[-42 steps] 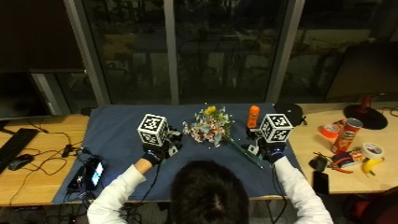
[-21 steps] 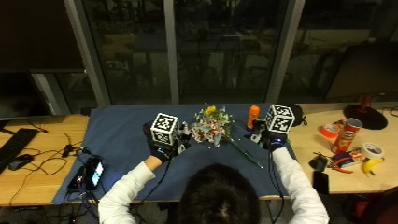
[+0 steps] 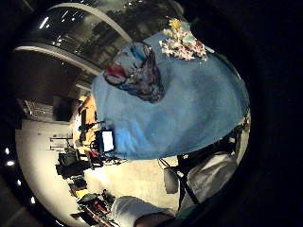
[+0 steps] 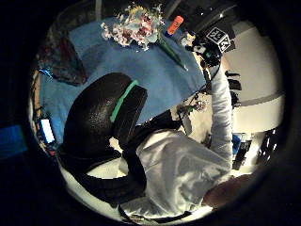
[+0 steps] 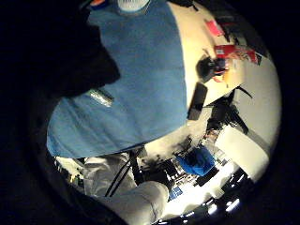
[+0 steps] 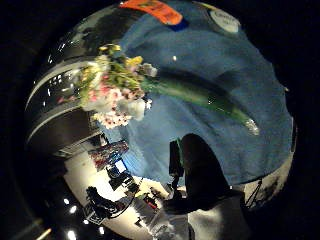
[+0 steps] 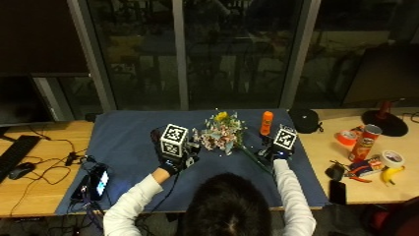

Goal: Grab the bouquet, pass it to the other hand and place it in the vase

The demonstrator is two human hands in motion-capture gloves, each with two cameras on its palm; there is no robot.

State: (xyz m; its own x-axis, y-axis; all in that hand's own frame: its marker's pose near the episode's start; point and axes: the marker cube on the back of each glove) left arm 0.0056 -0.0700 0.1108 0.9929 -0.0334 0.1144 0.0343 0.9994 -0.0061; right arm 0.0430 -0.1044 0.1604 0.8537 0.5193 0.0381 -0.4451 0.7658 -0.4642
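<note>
One blue cloth (image 7: 131, 142) on wooden table (image 7: 39, 187), dark windows (image 7: 229, 49) behind

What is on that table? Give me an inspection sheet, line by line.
Surface: blue cloth over a wooden table.
Job's things: bouquet lying on the cloth; vase on the cloth near the left hand.
Clutter: orange bottle, crisp can, tape roll, banana, phone, keyboard, mouse.
Grippers: left hand over the cloth, holding nothing; right hand by the bouquet's stems, grip hidden.
Cables: loose wires on the wood, left side.
Surroundings: dark windows behind.
</note>
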